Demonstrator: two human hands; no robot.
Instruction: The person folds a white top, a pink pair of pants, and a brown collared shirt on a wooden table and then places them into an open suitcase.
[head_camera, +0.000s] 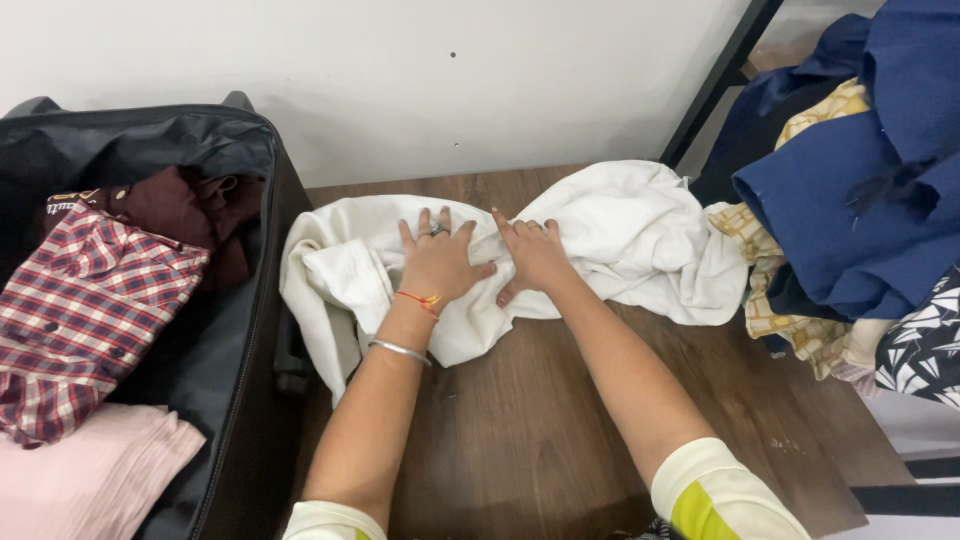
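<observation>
The white cloth (620, 240) lies rumpled and creased across the wooden table (520, 430), beside the open suitcase (240, 330); the left hand (437, 262) and right hand (535, 255) press flat on it, fingers spread.

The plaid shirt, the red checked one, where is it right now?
In the head view the red plaid shirt lies at the left, inside the open black suitcase, between a maroon garment behind it and a folded pink garment in front.
</observation>
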